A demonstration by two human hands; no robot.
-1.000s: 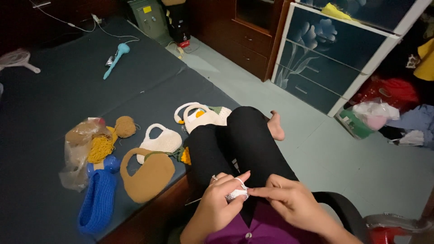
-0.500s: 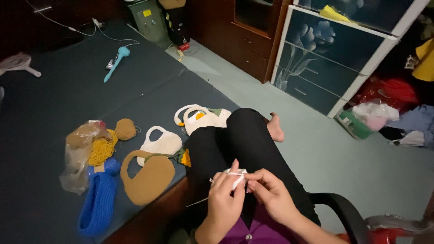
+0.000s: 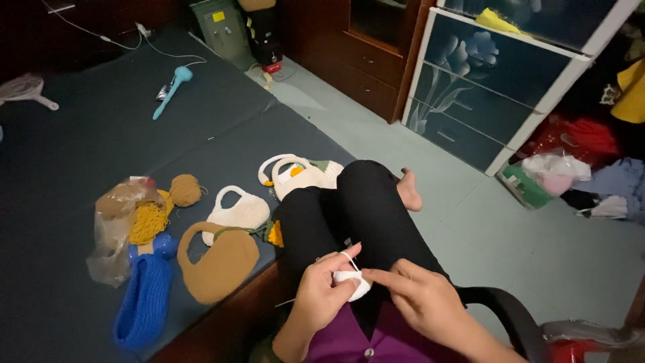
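Low in view at 6 o'clock, over the lap: left hand (image 3: 321,290) in a narrow grip on a small white piece (image 3: 354,282), white yarn (image 3: 349,258) looped over one finger. Right hand (image 3: 418,301) pinching at the piece's edge, tool not visible. Best done, likely, with yarn taut and piece turned little by little. At 9 o'clock on the dark mat (image 3: 80,148): clear plastic bag (image 3: 113,232), crumpled. At 12 o'clock: green box (image 3: 225,27) bearing a yellow label.

My left hand (image 3: 322,296) has turned thumb-up around the small white crochet piece (image 3: 355,282), lower over my lap than a moment ago. My right hand (image 3: 420,302) has slid closer, fingertips now pinching it.
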